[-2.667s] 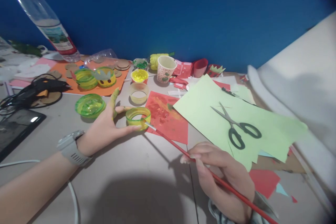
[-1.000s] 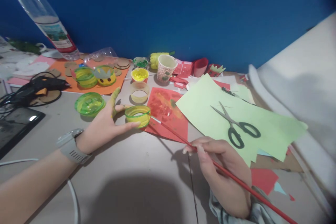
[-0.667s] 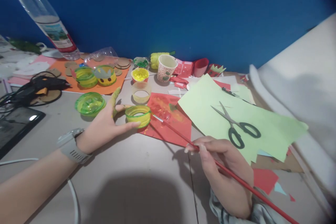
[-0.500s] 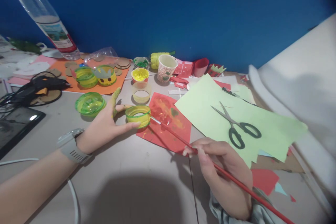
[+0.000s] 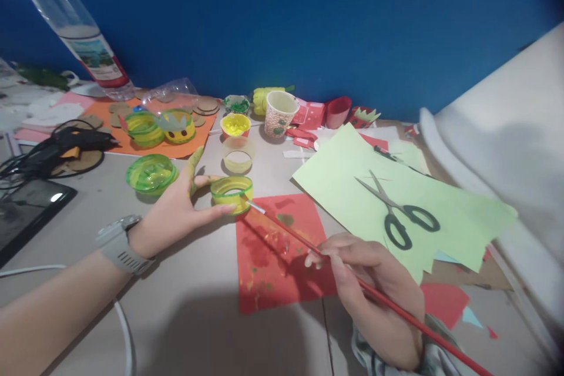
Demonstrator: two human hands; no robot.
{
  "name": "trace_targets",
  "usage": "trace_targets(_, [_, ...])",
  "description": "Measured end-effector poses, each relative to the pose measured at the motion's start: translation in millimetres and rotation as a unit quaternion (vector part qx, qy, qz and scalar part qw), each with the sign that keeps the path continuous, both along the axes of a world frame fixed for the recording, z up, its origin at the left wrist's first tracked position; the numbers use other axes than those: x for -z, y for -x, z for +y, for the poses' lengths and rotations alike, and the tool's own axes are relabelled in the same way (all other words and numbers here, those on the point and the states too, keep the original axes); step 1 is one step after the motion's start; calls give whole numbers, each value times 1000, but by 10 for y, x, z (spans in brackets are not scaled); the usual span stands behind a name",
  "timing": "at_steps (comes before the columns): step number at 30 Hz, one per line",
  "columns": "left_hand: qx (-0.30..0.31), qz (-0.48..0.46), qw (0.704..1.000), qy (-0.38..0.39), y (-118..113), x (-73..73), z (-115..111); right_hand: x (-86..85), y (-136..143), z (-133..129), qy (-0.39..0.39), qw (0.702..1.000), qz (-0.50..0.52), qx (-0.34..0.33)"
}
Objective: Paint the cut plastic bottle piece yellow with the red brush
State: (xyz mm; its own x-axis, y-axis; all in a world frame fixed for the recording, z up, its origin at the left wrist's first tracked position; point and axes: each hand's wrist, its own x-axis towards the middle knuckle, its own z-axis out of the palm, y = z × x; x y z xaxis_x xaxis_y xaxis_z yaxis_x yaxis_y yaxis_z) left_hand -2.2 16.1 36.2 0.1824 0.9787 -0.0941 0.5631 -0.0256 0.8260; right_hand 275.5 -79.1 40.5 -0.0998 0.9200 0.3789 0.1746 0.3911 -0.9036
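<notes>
My left hand (image 5: 178,200), with paint on its fingers, grips the left side of a yellow-green plastic ring (image 5: 229,204) between thumb and finger. A long red paintbrush (image 5: 299,238) is pinched in my right hand (image 5: 374,294), its tip against the ring's right side. Beneath the brush lies a paint-stained red paper (image 5: 282,270). Behind the ring stands a clear, pale ring (image 5: 238,155), with a cup of yellow paint (image 5: 235,126) beyond it. A green-painted bowl (image 5: 152,174) sits behind my left wrist.
Scissors (image 5: 396,208) lie on light green paper (image 5: 458,205) at the right. A patterned cup (image 5: 279,114) stands at the back. On the left are a tall bottle (image 5: 97,59), painted rings on orange paper (image 5: 176,150), a glue gun (image 5: 79,138) and a black device (image 5: 30,217).
The red paper has shifted toward me and turned, now lying squarer beneath the brush. The brush tip has moved slightly left along the ring. My left hand has stayed in place.
</notes>
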Motion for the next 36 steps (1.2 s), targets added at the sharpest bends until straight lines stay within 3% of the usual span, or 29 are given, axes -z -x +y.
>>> trace_targets(2, [-1,-1,1000,4,-2,-7,0,2,5,1,2,1000,-1,6])
trace_targets(6, [0,5,1000,6,13,6,2,17,-4,-11,13,995,-36,93])
trace_targets(9, [-5,-7,1000,1,26,28,2,16,-21,-10,-7,992,-34,121])
trace_targets(12, [-12,-84,996,20,17,30,-2,18,-53,15,-27,991,-42,122])
trace_targets(16, [-16,-194,980,39,-28,-36,-17,36,-103,73,25,989,-110,99])
trace_targets(19, [-16,-215,976,42,-43,-99,-39,43,-89,126,74,972,-215,65])
trace_targets(22, [-15,-223,974,39,-16,-112,-58,60,-3,162,74,960,-267,41])
trace_targets(26, [-22,-220,975,31,57,-48,-71,107,146,174,48,968,-245,28])
trace_targets(30, [30,-234,971,43,106,28,-74,74,199,264,37,980,-191,34])
trace_targets(36, [86,-130,987,32,59,63,-70,80,127,611,-32,993,-109,33])
